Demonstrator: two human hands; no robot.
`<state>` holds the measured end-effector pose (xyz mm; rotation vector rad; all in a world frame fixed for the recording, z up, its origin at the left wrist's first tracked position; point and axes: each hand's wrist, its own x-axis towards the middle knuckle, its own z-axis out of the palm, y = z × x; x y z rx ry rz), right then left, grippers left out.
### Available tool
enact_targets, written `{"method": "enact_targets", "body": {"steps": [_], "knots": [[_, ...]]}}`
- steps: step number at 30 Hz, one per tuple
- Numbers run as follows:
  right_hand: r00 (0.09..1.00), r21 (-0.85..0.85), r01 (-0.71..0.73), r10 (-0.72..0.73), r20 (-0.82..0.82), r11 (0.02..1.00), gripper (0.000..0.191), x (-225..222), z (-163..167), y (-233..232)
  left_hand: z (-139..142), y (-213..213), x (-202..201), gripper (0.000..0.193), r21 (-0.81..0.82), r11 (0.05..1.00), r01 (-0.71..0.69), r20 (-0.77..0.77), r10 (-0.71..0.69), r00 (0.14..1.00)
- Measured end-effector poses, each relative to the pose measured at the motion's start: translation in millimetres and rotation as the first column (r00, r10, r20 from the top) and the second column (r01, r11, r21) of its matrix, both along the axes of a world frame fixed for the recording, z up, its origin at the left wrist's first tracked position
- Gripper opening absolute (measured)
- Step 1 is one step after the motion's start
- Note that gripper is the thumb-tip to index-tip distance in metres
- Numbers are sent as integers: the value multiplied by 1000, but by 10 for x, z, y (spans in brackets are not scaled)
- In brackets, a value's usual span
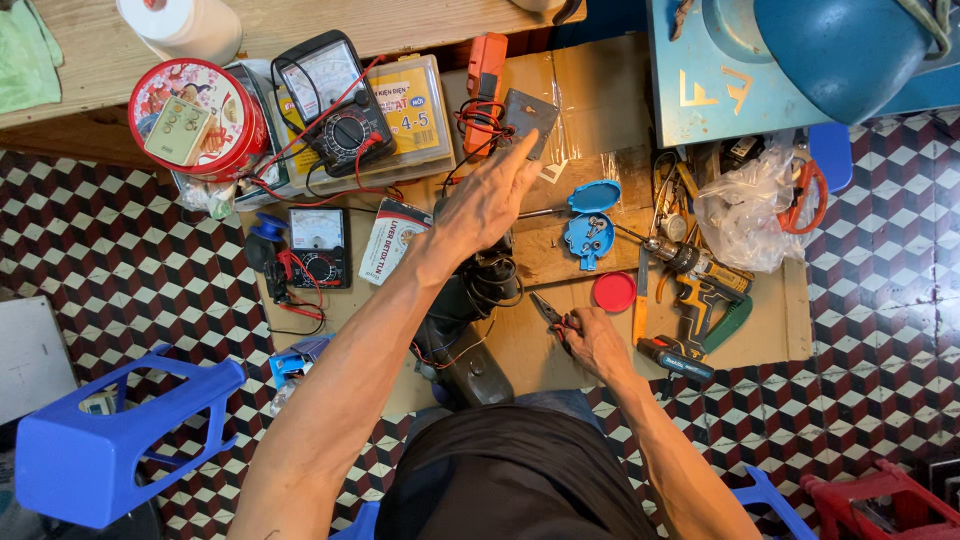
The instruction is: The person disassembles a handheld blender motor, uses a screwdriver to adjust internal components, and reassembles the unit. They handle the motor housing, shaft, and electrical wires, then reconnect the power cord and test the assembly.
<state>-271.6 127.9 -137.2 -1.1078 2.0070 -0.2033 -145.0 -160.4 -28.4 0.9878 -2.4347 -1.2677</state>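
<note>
Head camera view, looking straight down at a person seated on a patterned tile floor (120, 270), working over a flat sheet of cardboard (600, 100) crowded with tools.

Largest, far beyond the right fingers, is a blue metal box (720, 90) with a rounded blue lamp shade (840, 50) on it. Well to the left of the left fingers lies a blue plastic stool (110, 440) on its side. Also left of them, on a wooden desk (90, 120) edge, stands a round red tin (195, 115); between it and the left fingers rests a black analog multimeter (335, 100) with red and black leads, and a smaller multimeter (315, 245) lies nearer the person.

The left hand (485, 205) reaches forward, its fingers (520, 155) stretched flat and touching a small grey square plate (530, 115), which lies just beside an orange meter (485, 75). The fingers are extended, not closed around it.

The right hand (595, 340) rests close to the body, its fingers curled around red-handled pliers (550, 312), the tips pointing left. Just right of these fingers lies a yellow and green cordless drill (695, 305). Just beyond them sits a round red lid (613, 292), and farther on an open blue case (590, 225) holding small metal parts. A crumpled clear plastic bag (740, 210) lies beyond the drill.
</note>
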Motion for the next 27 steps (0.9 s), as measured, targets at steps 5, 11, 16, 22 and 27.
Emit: {"method": "enact_targets", "body": {"steps": [5,11,16,22,27], "knots": [[876,-76,429,-394,279,900,41,-195,414,-548,207,85,284,55,41,978,-206,-55,208,977],[706,-300,363,-50,707,883,47,-549,886,-1440,302,355,569,75,-43,975,-219,-22,218,976],[789,-155,124,-3,614,980,24,-627,1041,-1767,231,391,645,110,-134,987,-93,67,103,992],[856,-56,60,-23,516,997,53,-642,1135,-1900,144,413,690,111,-100,988,-119,58,125,990],[882,4,164,-148,448,987,84,-637,1162,-1880,164,419,683,111,-93,988,-125,65,132,989]]}}
